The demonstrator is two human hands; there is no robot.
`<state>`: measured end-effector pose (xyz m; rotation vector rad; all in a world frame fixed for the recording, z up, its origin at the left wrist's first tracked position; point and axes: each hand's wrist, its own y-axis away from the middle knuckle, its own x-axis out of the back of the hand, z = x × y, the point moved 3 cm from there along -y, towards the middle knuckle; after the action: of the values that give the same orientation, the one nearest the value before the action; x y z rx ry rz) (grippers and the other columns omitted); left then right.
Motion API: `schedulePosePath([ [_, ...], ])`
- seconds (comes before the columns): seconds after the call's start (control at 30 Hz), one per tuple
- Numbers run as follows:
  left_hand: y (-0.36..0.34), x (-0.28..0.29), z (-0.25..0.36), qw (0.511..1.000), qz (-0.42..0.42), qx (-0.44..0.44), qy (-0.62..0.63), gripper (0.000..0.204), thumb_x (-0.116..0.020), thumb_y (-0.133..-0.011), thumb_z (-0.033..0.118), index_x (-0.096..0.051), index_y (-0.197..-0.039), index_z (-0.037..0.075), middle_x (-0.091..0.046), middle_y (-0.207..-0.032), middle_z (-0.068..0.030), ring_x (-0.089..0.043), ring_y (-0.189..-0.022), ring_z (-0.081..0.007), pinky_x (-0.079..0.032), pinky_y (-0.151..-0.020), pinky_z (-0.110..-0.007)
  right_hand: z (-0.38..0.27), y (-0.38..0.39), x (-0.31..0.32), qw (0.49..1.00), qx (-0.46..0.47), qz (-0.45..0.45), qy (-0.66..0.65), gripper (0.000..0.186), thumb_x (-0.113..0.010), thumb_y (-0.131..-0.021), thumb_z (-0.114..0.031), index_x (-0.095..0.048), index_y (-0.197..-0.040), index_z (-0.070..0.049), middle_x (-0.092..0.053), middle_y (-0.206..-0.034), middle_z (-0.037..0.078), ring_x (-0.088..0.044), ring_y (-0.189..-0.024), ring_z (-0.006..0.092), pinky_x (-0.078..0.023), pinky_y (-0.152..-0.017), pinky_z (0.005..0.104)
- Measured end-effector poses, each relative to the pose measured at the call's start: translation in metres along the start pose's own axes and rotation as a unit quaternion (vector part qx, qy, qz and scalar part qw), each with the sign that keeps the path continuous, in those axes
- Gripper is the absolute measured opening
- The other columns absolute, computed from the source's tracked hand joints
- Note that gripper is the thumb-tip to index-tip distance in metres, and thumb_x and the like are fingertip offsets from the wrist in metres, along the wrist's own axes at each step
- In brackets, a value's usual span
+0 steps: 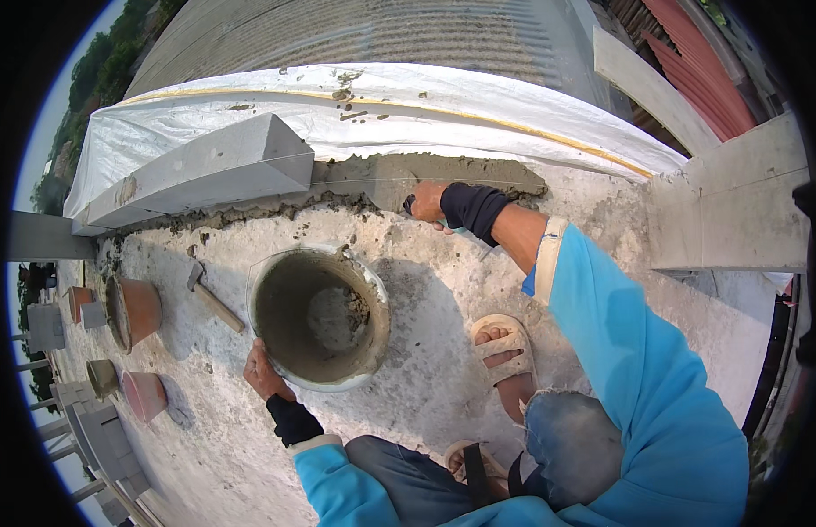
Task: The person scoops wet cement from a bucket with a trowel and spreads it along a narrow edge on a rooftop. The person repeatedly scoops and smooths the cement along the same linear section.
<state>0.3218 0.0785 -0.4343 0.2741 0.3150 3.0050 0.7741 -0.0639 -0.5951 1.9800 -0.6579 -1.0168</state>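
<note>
My left hand (pixel 264 373) grips the rim of a round bucket (pixel 381 321) at its near left side. Mortar coats the bucket's inner wall, and a little lies at the bottom. My right hand (pixel 428 204) is closed around what looks like a trowel (pixel 393 190), its grey blade hard to tell from the mortar. It rests at a strip of wet mortar (pixel 478 172) along the wall's base line. Left of this strip, a row of light grey blocks (pixel 210 167) stands on mortar. A thin string line runs past the blocks and over the strip.
A hammer (pixel 216 299) lies left of the bucket. Farther left stand an orange bucket (pixel 140 310), a pink bucket (pixel 144 395) and stacked grey blocks (pixel 109 439). White sheeting (pixel 460 101) covers the far edge, beside a corrugated roof (pixel 408 39). A concrete post (pixel 733 198) rises at right.
</note>
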Motion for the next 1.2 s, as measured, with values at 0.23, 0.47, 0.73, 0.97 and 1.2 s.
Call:
schedulePosePath([
  [0.23,-0.001,0.009,-0.005,0.999,-0.012,-0.021,-0.033,0.033,-0.064,-0.099,0.033,-0.071,-0.089,0.002,-0.067,-0.084,0.0012,-0.054,-0.077,-0.0075,-0.045,-0.074,-0.026,0.016,0.086,0.146,0.981,0.085,-0.004,0.175,0.027,-0.061,-0.098,-0.030,-0.064,-0.098,-0.004,-0.067,-0.071,0.013,-0.062,-0.052,0.0238,-0.051,-0.042,0.0433],
  [0.47,0.008,-0.004,0.011,0.998,-0.046,-0.035,-0.024,0.035,-0.065,-0.099,0.033,-0.072,-0.095,-0.001,-0.068,-0.086,-0.0006,-0.056,-0.078,-0.0091,-0.046,-0.075,-0.027,0.055,0.204,0.180,0.965,0.146,0.172,0.135,0.027,-0.061,-0.097,-0.029,-0.062,-0.093,-0.002,-0.067,-0.076,0.011,-0.063,-0.053,0.0257,-0.049,-0.043,0.0457],
  [0.73,0.008,-0.009,0.012,0.998,-0.034,-0.054,-0.008,0.036,-0.064,-0.099,0.035,-0.072,-0.100,-0.001,-0.070,-0.092,-0.0023,-0.059,-0.083,-0.0111,-0.047,-0.080,-0.028,0.070,0.078,0.096,0.979,0.069,-0.092,-0.166,0.035,-0.063,-0.095,-0.039,-0.062,-0.094,-0.004,-0.066,-0.078,0.014,-0.064,-0.059,0.0290,-0.049,-0.049,0.0467],
  [0.97,0.008,-0.006,0.010,1.000,-0.015,0.004,0.007,0.034,-0.064,-0.099,0.033,-0.072,-0.097,0.000,-0.070,-0.091,-0.0021,-0.059,-0.082,-0.0116,-0.047,-0.081,-0.028,0.037,0.020,-0.072,0.978,-0.027,-0.179,-0.099,0.040,-0.065,-0.093,-0.043,-0.063,-0.097,-0.004,-0.068,-0.083,0.019,-0.063,-0.062,0.0329,-0.047,-0.049,0.0472],
  [1.2,-0.002,0.008,-0.008,1.000,-0.011,-0.013,0.003,0.034,-0.064,-0.100,0.032,-0.070,-0.086,0.001,-0.064,-0.081,0.0021,-0.052,-0.075,-0.0082,-0.043,-0.071,-0.026,-0.007,0.097,-0.132,0.557,0.367,0.280,0.690,0.034,-0.065,-0.090,-0.030,-0.061,-0.110,-0.002,-0.065,-0.101,0.021,-0.068,-0.084,0.0374,-0.057,-0.066,0.0506],
])
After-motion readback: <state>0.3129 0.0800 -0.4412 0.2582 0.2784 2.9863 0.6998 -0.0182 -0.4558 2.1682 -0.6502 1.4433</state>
